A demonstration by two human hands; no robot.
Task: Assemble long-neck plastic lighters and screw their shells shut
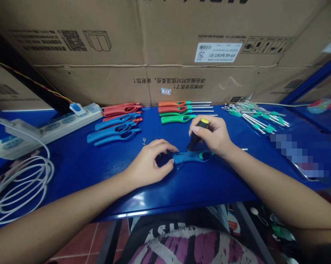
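Observation:
A blue long-nosed lighter (191, 157) lies on the blue tabletop in front of me, its metal tube poking out to the right beyond my wrist. The thumb and fingers of my left hand (154, 161) curl around its handle end. In my right hand (213, 134) is a screwdriver (194, 141) with a black handle and a yellow cap. Its thin shaft slants down to the left across the lighter, with the tip by the handle's near edge. Several tiny screws (144, 141) lie behind my left hand.
Blue and red lighter bodies (116, 134) lie at the back left, beside a power strip (63, 124) and coiled white cable (25, 183). Lighters with metal tubes (176, 110) sit at the back middle. Loose tubes with green parts (256, 117) are piled right. A cardboard box (168, 44) stands behind.

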